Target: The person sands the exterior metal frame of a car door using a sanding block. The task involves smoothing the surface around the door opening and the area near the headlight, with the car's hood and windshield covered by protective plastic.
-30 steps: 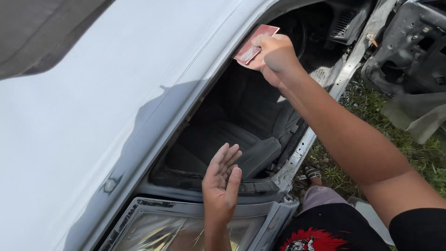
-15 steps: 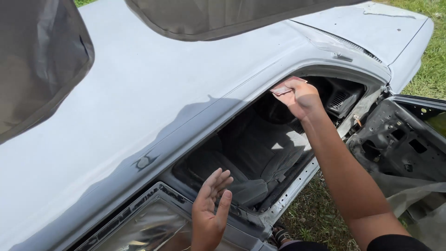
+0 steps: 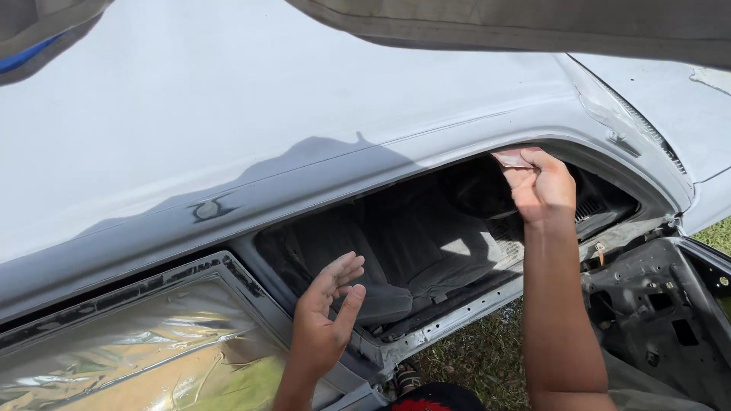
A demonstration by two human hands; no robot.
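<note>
Head view: right hand [image 3: 542,186] fingers pinch a half-hidden pink pad [image 3: 512,158]; left hand [image 3: 326,320] spread, empty

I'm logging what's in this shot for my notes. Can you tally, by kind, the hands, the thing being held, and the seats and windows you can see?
Hands: 2, open left hand and right hand
Small reddish flat sheet, pinched in the right hand's fingers: 1
Grey cloth car seats: 1 in view
Glass rear door windows: 1
Total: 5
</note>
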